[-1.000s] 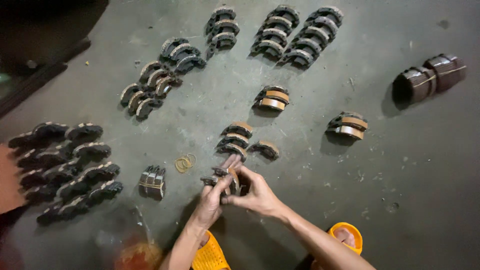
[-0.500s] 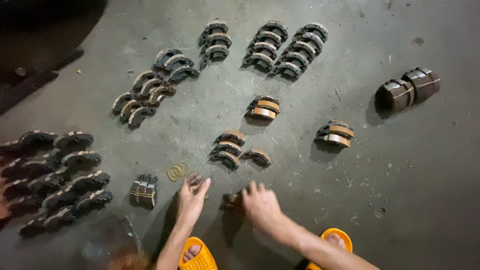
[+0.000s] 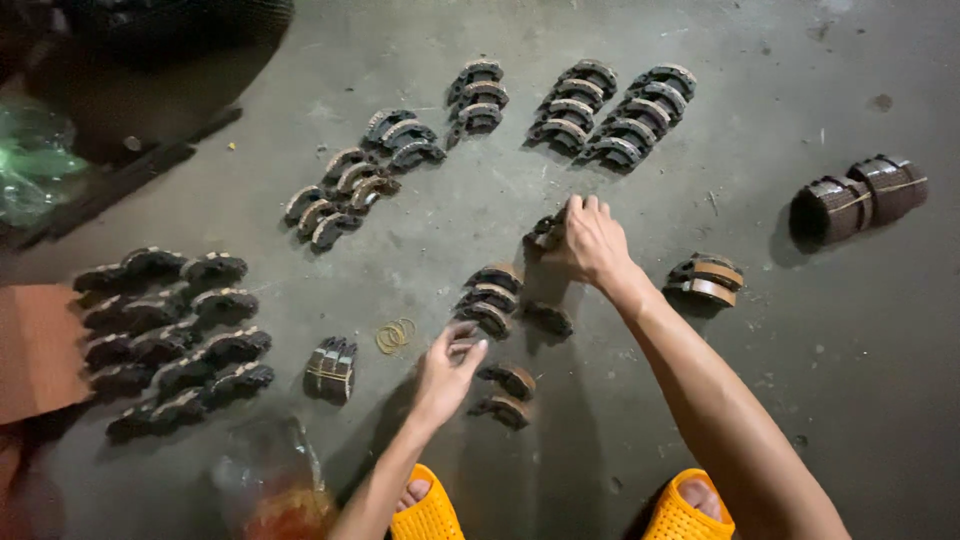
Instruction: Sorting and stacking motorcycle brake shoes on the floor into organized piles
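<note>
My right hand (image 3: 592,242) reaches forward and closes on a set of brake shoes (image 3: 545,232) on the concrete floor. My left hand (image 3: 450,365) hovers low with its fingers drawn together just right of a small pile of rubber bands (image 3: 395,335); whether it pinches one is unclear. Between the hands lies a short stack of brake shoes (image 3: 490,295). Two loose shoes (image 3: 508,392) lie right beside my left hand, and another (image 3: 548,318) lies near the stack. A banded bundle (image 3: 332,368) stands left of the rubber bands.
Rows of brake shoes lie at the top (image 3: 610,110), upper middle (image 3: 350,185) and left (image 3: 170,330). A brown-lined pair (image 3: 705,278) and two dark bundles (image 3: 860,195) sit right. Orange sandals (image 3: 685,510), a plastic bag (image 3: 270,490) and cardboard (image 3: 35,350) are near me.
The hands, first together on a bundle, have parted. My right hand moved forward onto a brake shoe set; my left hand went to the rubber bands and drew back slightly.
</note>
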